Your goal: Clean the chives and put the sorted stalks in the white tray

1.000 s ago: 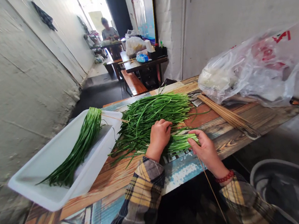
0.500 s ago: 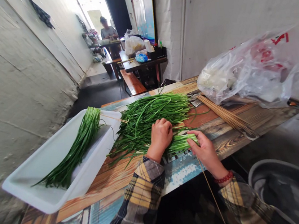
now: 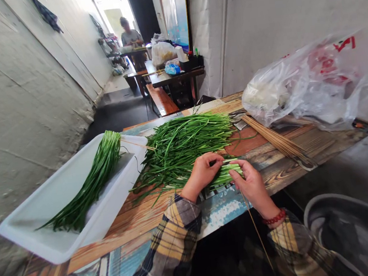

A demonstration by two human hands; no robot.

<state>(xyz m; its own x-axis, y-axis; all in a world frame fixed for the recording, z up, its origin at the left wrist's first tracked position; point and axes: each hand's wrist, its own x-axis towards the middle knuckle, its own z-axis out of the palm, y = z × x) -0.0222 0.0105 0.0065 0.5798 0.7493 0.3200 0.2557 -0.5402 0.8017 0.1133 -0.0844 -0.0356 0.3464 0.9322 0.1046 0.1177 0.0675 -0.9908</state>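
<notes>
My right hand is closed around the pale stem ends of a small bunch of chives. A thin wooden skewer slants down from under its fingers toward my lap. Just left of it, my left hand pinches chive stems at the upper side of the same bunch. Beyond both hands lies a large pile of green chives on the table. In the white plastic tub at left rests another bunch of chives, with a skewer sticking out at its stem end.
A bundle of wooden skewers lies at the right of the patterned table. Behind it sits a clear plastic bag. A grey bucket stands below at right. Farther back are a bench, a second table and a seated person.
My left hand has shifted right and its fingers have come close to my right hand, now pinching at the stems. My right hand stays nearly in place on the bunch.
</notes>
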